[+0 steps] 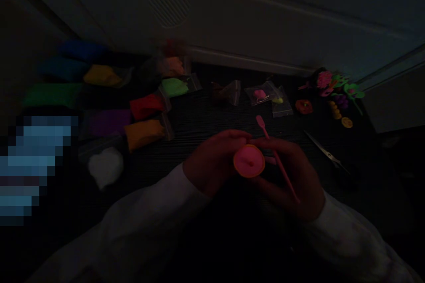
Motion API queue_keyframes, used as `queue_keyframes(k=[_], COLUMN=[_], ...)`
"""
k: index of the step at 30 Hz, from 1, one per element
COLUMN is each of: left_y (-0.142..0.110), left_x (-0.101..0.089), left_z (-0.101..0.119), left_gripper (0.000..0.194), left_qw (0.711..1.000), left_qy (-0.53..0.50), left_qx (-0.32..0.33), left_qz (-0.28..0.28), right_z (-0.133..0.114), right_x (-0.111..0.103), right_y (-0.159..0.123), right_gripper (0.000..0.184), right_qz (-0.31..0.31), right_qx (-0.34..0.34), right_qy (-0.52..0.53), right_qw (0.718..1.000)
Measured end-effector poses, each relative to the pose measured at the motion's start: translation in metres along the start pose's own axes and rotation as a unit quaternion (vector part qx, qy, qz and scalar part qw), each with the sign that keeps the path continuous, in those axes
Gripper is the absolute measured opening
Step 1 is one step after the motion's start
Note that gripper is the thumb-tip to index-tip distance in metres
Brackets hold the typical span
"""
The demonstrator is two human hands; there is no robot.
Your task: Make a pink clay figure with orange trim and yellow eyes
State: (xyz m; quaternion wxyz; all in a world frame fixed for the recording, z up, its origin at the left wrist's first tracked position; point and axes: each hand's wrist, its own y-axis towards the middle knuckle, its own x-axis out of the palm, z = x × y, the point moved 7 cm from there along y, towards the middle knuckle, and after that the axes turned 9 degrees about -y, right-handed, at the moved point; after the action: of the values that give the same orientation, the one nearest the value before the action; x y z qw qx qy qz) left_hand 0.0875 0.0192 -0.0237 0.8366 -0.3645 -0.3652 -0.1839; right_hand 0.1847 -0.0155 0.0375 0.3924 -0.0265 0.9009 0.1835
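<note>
The scene is very dark. A round clay piece [249, 161], pink in the middle with an orange rim, sits between both hands. My left hand [212, 161] curls around its left side, fingers closed on it. My right hand [295, 181] touches its right side and also grips a thin pink modelling stick [275, 159], whose spoon-shaped tip points up and away from me. Both wrists wear white sleeves.
Several clear bags of coloured clay lie at the left: orange [144, 132], red [146, 105], green [174, 86], purple [109, 121], yellow [101, 75], plus a white lump [106, 166]. Small bags [262, 94], scissors [327, 154] and finished clay flowers [334, 86] lie at the right. A white wall stands behind.
</note>
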Motion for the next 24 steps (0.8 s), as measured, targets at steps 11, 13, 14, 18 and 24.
queue_keyframes(k=[11, 13, 14, 18, 24], left_y=[0.000, -0.002, -0.003, -0.008, -0.003], left_x=[-0.001, -0.002, -0.002, -0.008, -0.016], left_z=[0.008, 0.018, 0.025, 0.046, 0.059], left_gripper=[0.021, 0.027, 0.031, 0.036, 0.033], left_qw=[0.997, 0.985, 0.974, 0.927, 0.897], left_qy=[0.068, 0.136, 0.171, 0.251, 0.305], left_qx=[0.044, 0.107, 0.145, 0.270, 0.308], left_qz=[0.017, 0.026, 0.032, 0.061, 0.091], right_z=[0.008, 0.015, 0.018, 0.032, 0.050], right_x=[0.000, 0.002, 0.003, 0.006, -0.005], right_y=[-0.001, -0.001, -0.001, 0.000, 0.009], right_gripper=[0.051, 0.050, 0.050, 0.049, 0.046], right_qz=[0.006, 0.010, 0.011, 0.024, 0.089], right_qx=[0.043, 0.081, 0.102, 0.151, 0.150], right_qy=[0.007, 0.042, 0.061, 0.084, 0.055], right_qw=[0.999, 0.996, 0.993, 0.985, 0.983])
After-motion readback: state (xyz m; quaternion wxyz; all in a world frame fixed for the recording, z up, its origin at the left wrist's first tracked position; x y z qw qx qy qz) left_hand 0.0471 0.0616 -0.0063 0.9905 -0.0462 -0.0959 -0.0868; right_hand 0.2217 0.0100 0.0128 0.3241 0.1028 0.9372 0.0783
